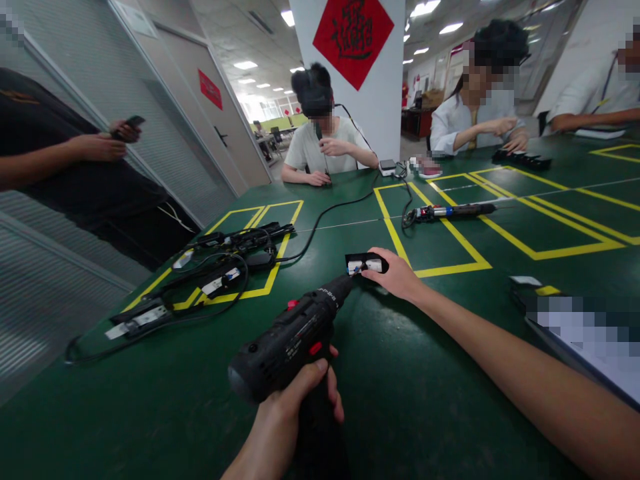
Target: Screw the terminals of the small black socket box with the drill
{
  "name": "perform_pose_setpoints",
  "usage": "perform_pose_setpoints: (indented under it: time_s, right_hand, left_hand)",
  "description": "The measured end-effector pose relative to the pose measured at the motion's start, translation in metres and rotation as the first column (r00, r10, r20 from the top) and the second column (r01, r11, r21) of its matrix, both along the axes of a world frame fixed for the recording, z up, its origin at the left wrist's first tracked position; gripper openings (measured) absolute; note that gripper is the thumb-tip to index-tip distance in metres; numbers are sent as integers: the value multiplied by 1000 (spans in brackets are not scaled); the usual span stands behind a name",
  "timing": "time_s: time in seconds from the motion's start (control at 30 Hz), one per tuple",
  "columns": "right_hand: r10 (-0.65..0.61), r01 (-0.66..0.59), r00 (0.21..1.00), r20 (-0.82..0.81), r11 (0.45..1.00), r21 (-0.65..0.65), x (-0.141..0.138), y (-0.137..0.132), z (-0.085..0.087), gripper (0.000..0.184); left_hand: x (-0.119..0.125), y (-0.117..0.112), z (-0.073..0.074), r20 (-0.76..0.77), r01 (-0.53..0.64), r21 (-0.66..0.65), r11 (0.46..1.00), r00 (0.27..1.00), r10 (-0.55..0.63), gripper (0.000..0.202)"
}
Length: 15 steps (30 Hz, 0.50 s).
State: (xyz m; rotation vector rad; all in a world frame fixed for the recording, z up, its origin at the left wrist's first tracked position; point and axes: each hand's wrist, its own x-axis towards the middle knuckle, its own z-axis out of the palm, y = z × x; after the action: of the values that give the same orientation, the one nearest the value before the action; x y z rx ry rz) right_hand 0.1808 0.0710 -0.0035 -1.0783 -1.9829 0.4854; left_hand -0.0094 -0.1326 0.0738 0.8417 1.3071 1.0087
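My left hand (300, 400) is wrapped round the grip of a black electric screwdriver (293, 333) with red buttons. Its tip points at a small black power adapter (365, 263) lying on the green table (410, 400). My right hand (397, 273) reaches across from the right and holds that adapter down by its right end, fingers closed on it. The driver's tip touches or nearly touches the adapter's white-labelled face.
Several black adapters and cables (220, 267) lie at the left inside yellow floor-tape boxes. Another electric screwdriver (450, 211) lies further back on its cord. Three people sit at the far side; a person holding a phone (127, 127) stands at the left. A blurred sheet (590, 333) lies right.
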Motion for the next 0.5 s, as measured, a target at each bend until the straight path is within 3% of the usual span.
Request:
perform_pose_setpoints:
  time_s: [0.5]
  right_hand:
    - [-1, 0, 1000, -13, 1000, -21, 0, -3, 4, 38]
  left_hand:
    - [0, 0, 0, -2, -4, -3, 1000, 1000, 4, 32]
